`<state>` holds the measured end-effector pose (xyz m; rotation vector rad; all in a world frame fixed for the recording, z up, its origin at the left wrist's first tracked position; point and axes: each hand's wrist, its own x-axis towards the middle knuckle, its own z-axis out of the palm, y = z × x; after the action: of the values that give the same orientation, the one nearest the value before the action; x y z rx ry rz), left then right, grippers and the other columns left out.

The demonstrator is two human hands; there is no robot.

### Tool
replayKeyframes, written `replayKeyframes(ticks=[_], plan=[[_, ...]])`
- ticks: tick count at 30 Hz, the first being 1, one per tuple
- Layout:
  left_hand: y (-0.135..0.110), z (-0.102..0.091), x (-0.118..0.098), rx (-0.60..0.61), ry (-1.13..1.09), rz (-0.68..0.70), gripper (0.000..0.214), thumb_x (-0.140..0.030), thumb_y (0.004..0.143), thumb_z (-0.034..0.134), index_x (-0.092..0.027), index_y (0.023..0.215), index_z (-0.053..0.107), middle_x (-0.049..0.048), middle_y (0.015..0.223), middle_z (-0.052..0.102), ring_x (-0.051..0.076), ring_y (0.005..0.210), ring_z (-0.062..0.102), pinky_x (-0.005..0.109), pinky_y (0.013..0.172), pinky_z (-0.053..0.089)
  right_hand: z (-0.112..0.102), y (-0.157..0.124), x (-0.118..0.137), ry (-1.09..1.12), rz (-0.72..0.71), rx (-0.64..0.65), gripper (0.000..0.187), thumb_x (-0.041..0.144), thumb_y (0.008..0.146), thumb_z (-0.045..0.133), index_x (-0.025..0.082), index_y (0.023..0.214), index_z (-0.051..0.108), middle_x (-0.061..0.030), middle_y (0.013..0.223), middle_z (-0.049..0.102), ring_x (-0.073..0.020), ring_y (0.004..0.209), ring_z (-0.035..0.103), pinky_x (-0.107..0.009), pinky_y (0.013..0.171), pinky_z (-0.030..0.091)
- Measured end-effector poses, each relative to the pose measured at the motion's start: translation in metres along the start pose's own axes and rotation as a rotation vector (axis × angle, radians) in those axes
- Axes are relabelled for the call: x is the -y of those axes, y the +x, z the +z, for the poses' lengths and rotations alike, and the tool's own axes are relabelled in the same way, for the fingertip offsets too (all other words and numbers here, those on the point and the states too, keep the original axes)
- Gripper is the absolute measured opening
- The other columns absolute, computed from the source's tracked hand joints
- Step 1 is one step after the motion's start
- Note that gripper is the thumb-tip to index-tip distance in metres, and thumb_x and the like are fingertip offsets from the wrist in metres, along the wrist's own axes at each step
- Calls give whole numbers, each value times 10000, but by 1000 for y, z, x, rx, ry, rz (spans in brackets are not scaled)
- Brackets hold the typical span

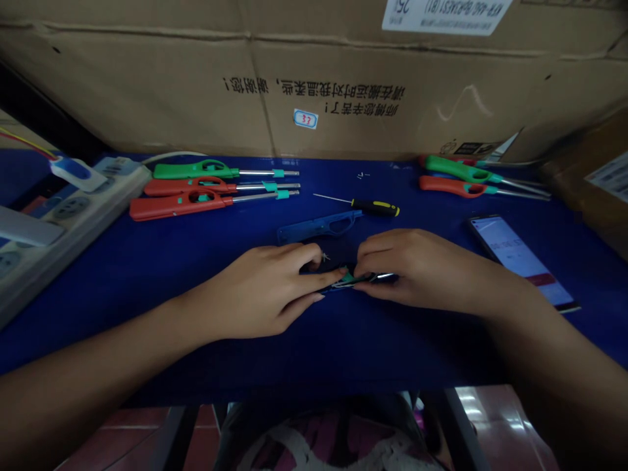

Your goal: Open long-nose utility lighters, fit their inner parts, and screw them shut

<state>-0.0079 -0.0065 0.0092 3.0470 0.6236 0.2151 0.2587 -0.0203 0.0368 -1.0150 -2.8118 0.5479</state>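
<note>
Both hands are at an opened blue lighter (333,286) low on the blue table, its inner parts and a green trigger piece (347,277) showing between the fingers. My left hand (269,288) is closed over the handle half, index fingertip pressing beside the green piece. With thumb and fingers pinched, my right hand (400,268) grips the lighter near its metal tube (385,276). Just beyond lies the other half of the blue casing (316,227), loose. A black and yellow screwdriver (377,207) lies behind that. Small screws (324,257) show by my left fingers.
Three lighters, one green (193,170) and two red, lie at the back left beside a power strip (73,206). More lighters (461,186) are piled at the back right. A phone (523,258) lies near my right forearm. A large cardboard box (171,91) walls the back.
</note>
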Motion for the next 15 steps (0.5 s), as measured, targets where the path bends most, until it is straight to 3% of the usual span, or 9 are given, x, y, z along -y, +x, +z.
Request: replayKeyframes(ticks=[15], plan=[[-1,-1,0,0,22,11,435,-318,1048,439,-306,1476,517,90,1180,600,226,983,654,379,796,602,0,0,0,-36,-48,-10,160,184,958,607,187,921,762,-43,844,706,-188,794,642,-314,727,444]])
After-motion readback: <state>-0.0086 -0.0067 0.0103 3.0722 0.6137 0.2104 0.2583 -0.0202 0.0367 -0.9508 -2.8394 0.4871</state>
